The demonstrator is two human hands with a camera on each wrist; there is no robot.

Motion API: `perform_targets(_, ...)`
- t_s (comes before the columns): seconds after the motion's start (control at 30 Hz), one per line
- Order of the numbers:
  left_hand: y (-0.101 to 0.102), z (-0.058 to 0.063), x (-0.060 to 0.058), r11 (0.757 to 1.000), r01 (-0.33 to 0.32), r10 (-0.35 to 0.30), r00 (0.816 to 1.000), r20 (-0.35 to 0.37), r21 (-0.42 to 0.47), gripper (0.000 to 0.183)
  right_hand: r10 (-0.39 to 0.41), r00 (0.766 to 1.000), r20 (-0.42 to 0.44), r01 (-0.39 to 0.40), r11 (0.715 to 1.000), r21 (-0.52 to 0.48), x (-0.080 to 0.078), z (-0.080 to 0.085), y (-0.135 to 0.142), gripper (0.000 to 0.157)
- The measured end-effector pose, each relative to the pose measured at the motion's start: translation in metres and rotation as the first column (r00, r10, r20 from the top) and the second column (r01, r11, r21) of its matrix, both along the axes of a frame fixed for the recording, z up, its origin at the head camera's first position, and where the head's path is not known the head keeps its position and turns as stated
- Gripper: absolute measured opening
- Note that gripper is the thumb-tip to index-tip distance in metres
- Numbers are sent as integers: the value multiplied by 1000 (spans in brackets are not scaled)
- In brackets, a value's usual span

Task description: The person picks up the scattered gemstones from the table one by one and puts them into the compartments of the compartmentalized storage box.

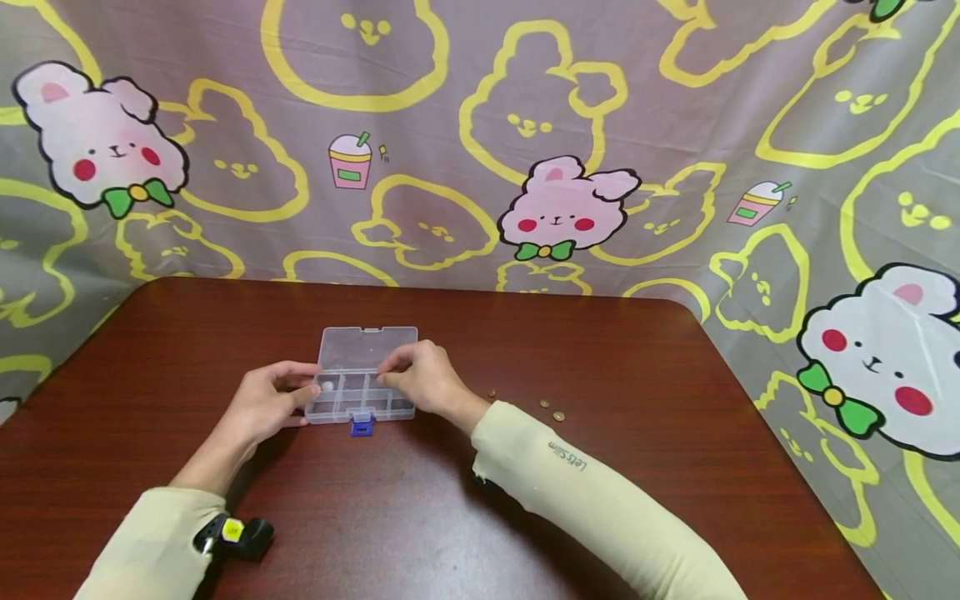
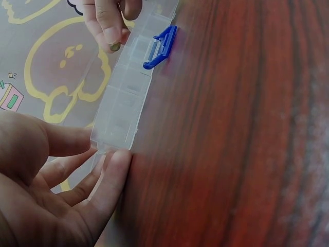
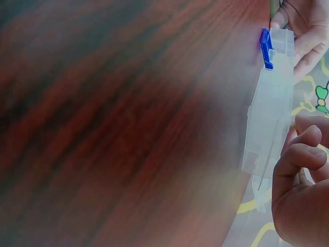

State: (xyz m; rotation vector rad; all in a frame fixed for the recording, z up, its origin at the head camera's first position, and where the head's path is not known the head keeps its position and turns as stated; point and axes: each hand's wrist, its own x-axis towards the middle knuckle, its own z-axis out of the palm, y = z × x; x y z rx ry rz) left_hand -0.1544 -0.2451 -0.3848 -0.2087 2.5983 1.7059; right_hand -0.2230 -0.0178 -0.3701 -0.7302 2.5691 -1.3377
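A clear plastic compartment box point(image 1: 322, 408) lies on the table with its lid point(image 1: 360, 348) folded back and its blue latch point(image 1: 362, 427) toward me. My left hand point(image 1: 266, 404) grips the box's left end between thumb and fingers. Over the right-hand compartments, my right hand point(image 1: 426, 379) pinches a small, round gold-coloured piece point(image 2: 114, 46) between thumb and fingertips. A small white round thing point(image 1: 327, 387) sits in the back left compartment. The right fingers partly hide the back right part of the box.
Several small gold-coloured round pieces point(image 1: 558, 416) lie on the brown wooden table point(image 1: 637, 367), to the right of the box and beyond the right forearm. Behind the table hangs a curtain point(image 1: 450, 225) printed with rabbits. A black device point(image 1: 251, 537) is strapped at the left wrist.
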Motion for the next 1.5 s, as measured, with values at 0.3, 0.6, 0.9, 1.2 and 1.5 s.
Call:
perform_targets(0.3, 1, 0, 0, 1000, -1, 1, 1000, 5, -5, 37, 1, 1000, -8, -1, 1000, 12, -1, -1, 0, 2)
perform_targets(0.6, 2, 1, 0, 1000, -10, 10, 1000, 19, -19, 38, 9, 1000, -7, -8, 1000, 12, -1, 0, 0, 4)
perform_targets(0.9, 2, 1, -1, 1000, -5, 5, 1000, 9, -13, 38, 4, 1000, -1, -4, 1000, 19, -2, 4, 5, 3)
perform_targets(1.2, 1, 1, 0, 1000, -9, 9, 1000, 22, -17, 38, -11, 999, -38, 12, 1000, 27, -4, 3, 11, 4)
perform_targets(1.5, 0, -2, 0, 1000, -4, 4, 1000, 10, -12, 39, -16, 1000, 21, 16, 1000, 5, -2, 2, 21, 4)
